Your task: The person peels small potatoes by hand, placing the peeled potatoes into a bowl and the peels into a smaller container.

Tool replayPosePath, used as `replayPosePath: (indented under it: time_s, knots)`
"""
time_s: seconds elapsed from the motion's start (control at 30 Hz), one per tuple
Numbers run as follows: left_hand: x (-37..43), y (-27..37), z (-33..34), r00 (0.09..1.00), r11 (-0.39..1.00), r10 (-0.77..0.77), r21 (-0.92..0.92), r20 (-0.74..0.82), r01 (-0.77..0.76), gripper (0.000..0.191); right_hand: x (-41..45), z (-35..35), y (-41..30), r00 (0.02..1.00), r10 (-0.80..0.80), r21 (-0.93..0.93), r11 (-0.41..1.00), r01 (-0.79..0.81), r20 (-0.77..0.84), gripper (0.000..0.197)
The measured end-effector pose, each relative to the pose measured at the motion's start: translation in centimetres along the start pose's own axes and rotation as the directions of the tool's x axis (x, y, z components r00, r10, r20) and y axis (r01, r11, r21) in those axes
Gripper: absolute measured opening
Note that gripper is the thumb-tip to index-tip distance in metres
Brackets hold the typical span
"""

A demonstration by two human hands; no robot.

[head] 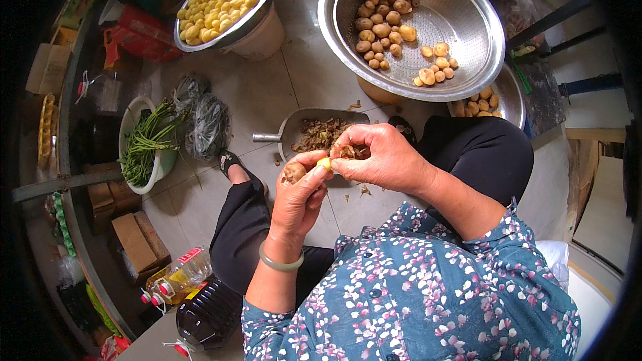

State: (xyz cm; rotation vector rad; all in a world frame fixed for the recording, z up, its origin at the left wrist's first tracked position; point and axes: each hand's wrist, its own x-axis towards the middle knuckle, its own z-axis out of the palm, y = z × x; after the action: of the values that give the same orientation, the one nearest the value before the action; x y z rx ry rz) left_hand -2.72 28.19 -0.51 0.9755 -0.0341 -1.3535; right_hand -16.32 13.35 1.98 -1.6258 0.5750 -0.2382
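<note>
My left hand (pixel 301 185) holds a small peeled yellow potato (pixel 324 163) between thumb and forefinger. An unpeeled brown potato (pixel 294 172) is tucked against the same hand's fingers. My right hand (pixel 378 155) pinches the yellow potato from the other side, its fingertips meeting my left thumb. Both hands are above a metal scoop (pixel 291 133) on the floor, which holds a heap of brown peelings (pixel 316 135). Beyond it, a large perforated steel basin (pixel 451 15) contains brown potatoes (pixel 381 30) and a smaller group of partly peeled ones (pixel 434 70).
A basin of peeled potatoes (pixel 225 2) rests on a bucket (pixel 258 35) at upper left. Green stalks (pixel 150 145) fill a white tub (pixel 170 165) near plastic bags (pixel 205 123). Large bottles (pixel 208 311) stand by my left leg. Another potato bowl (pixel 514 95) sits at right.
</note>
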Motion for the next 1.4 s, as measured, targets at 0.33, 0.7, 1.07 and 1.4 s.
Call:
replayPosePath:
  time_s: [0.33,0.7,1.07,1.4]
  knots:
    - [-0.1,0.1,-0.2,0.998,0.995,0.051,0.086,0.031,-0.054,0.029,0.2,0.2,0.5,0.998,-0.059,-0.028,0.998,0.058,-0.028,0.02]
    - [0.5,-0.1,-1.4,0.985,0.987,0.044,-0.16,0.169,-0.017,0.034,0.6,0.0,1.2,0.995,0.023,0.124,0.992,-0.011,-0.095,0.016]
    - [9.0,14.3,-0.9,0.952,0.948,0.303,-0.087,-0.045,-0.306,0.036,0.6,-0.2,0.4,0.999,0.044,0.305,0.951,-0.038,-0.011,0.009]
    - [10.2,18.2,-0.3,0.865,0.839,0.501,0.231,0.026,-0.493,0.041,0.2,-0.2,-0.1,0.999,0.044,0.357,0.933,-0.031,-0.03,0.006]
